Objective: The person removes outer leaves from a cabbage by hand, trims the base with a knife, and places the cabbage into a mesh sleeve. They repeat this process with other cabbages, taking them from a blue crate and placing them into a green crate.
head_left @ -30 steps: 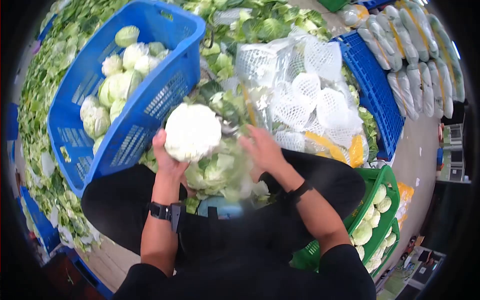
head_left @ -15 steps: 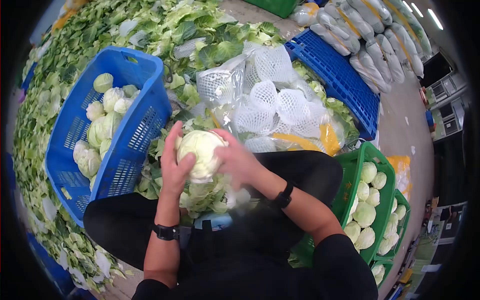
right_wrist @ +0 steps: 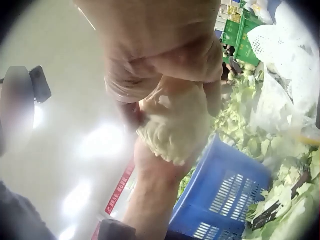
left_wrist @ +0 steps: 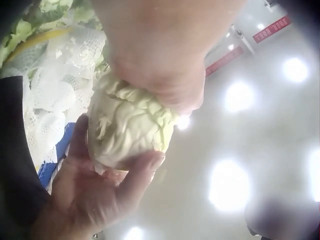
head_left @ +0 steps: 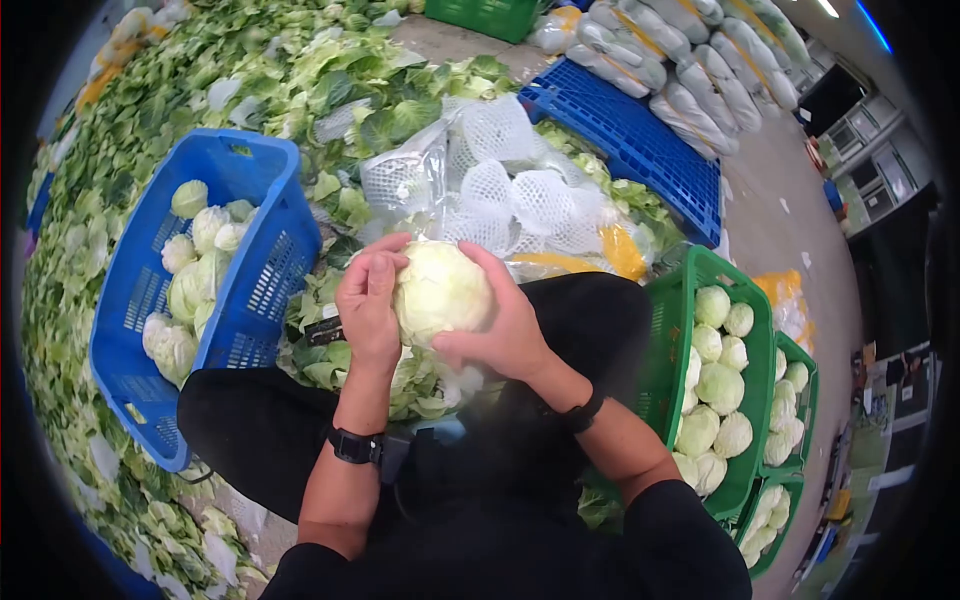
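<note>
A pale, trimmed cabbage (head_left: pixel 442 292) is held between both hands above the person's lap. My left hand (head_left: pixel 372 308) holds its left side, with the fingers bent at the upper edge. On the other side my right hand (head_left: pixel 508 325) grips it, thumb low on the front and fingers over the top right. Wrinkled pale leaves of this cabbage (left_wrist: pixel 132 125) show in the left wrist view, where the left hand (left_wrist: pixel 155 70) covers the top. Both palms are partly hidden. A dark narrow strip (head_left: pixel 323 331) lies among the leaves beside the left hand.
A blue crate (head_left: pixel 262 290) with several cabbages stands tilted at left. Green crates (head_left: pixel 655 345) of cabbages stand at right. Ahead lie white foam nets (head_left: pixel 545 200) in clear plastic and a blue crate (head_left: pixel 630 145). Loose leaves (head_left: pixel 110 240) cover the floor at left.
The right hand has come from the right onto the cabbage and now grips it with the left. The cabbage has turned and moved rightward. The head view has shifted, showing more green crates.
</note>
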Demonstrator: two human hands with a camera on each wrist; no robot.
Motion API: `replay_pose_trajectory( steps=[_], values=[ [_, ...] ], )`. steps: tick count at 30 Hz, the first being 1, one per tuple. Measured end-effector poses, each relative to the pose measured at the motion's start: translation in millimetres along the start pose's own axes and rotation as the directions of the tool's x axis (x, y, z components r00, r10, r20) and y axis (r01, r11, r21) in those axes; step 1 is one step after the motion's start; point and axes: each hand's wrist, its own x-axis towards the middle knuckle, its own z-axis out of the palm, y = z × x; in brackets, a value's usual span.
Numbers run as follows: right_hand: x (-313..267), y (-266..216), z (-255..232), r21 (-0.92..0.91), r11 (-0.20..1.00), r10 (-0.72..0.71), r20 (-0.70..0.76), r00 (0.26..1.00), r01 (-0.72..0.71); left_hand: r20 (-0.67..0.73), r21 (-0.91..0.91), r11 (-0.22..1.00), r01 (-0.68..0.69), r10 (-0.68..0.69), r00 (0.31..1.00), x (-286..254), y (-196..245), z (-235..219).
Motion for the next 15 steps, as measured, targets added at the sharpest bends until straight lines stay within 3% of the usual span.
replay_pose_trajectory(
  steps=[2,4,5,7,8,10,11,13,14,15],
  values=[
    [-9.9,-3.7,0.3,0.033,0.999,0.032,-0.06,0.998,-0.03,0.022,0.027,0.998,-0.05,0.049,0.999,-1.7,0.0,5.0],
    [-16.7,-1.7,1.1,-0.166,0.98,-0.133,-0.144,0.981,0.109,-0.054,0.006,1.0,-0.009,0.01,0.999,-1.0,-2.4,7.8],
    [-19.2,-1.4,1.8,-0.173,0.979,-0.134,-0.155,0.979,0.107,-0.043,-0.002,1.0,-0.006,0.006,0.999,-1.3,-3.0,11.2],
    [-21.9,-2.8,3.5,-0.465,0.846,-0.373,-0.169,0.913,0.26,0.003,-0.266,0.951,0.158,-0.163,0.987,-0.7,1.4,21.8],
    [-23.3,-3.9,5.8,-0.467,0.846,-0.373,-0.17,0.912,0.259,0.005,-0.268,0.95,0.159,-0.163,0.987,-3.7,2.0,23.0],
    [-23.6,-6.7,10.8,-0.34,0.925,-0.262,-0.237,0.935,0.173,0.259,-0.4,0.858,0.323,-0.232,0.937,-10.2,3.2,22.0],
    [-22.1,-8.3,13.4,-0.345,0.921,-0.275,-0.238,0.931,0.184,0.267,-0.401,0.86,0.316,-0.22,0.938,-11.0,5.0,20.0],
    [-18.3,-11.8,16.2,-0.16,0.986,-0.075,-0.256,0.964,0.034,0.275,-0.289,0.916,0.279,-0.2,0.94,-13.0,6.6,15.4],
    [-17.1,-10.9,17.4,-0.174,0.984,-0.094,-0.264,0.96,0.048,0.291,-0.297,0.915,0.271,-0.184,0.939,-16.1,3.9,9.0],
    [-14.3,-9.0,16.3,-0.179,0.984,-0.035,-0.193,0.981,0.0,0.221,-0.291,0.909,0.298,-0.239,0.945,-17.3,-1.5,0.2]
  ],
)
